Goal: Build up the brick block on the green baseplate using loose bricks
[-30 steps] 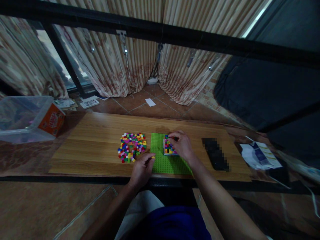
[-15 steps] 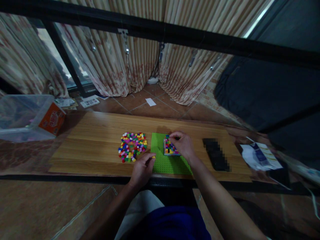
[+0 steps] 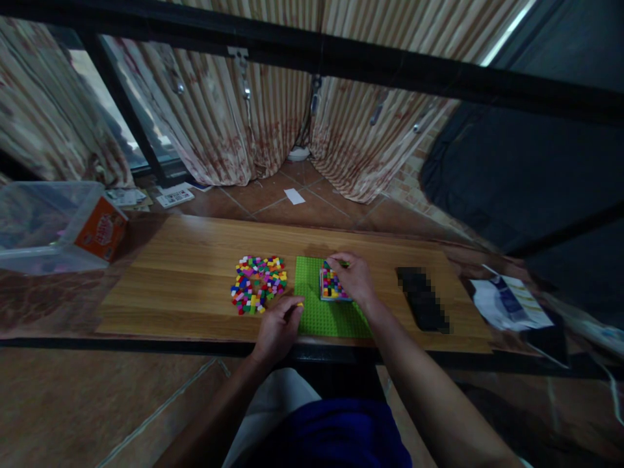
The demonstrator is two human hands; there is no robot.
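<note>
A green studded baseplate (image 3: pixel 324 322) lies in front of me on the wooden table. On it stands a small structure of many-coloured toy bricks (image 3: pixel 330 286), built in rows. My right hand (image 3: pixel 355 276) is over its far right part, fingers pinched at its top edge; whatever is between the fingertips is hidden. My left hand (image 3: pixel 279 328) rests by the baseplate's left edge with a small yellow brick (image 3: pixel 299 304) pinched between thumb and finger. Just beyond that hand, a pile of loose coloured bricks (image 3: pixel 251 283) is spread on the wood.
A black phone-like object (image 3: pixel 422 299), partly pixelated, lies on the wooden table (image 3: pixel 160 279) at the right. A clear plastic bin (image 3: pixel 49 227) with an orange label stands at the far left. Papers (image 3: pixel 509 302) lie past the table's right end. Curtains hang behind.
My right hand has shifted very slightly left along the top of the brick structure. The left hand keeps its place with the yellow brick.
</note>
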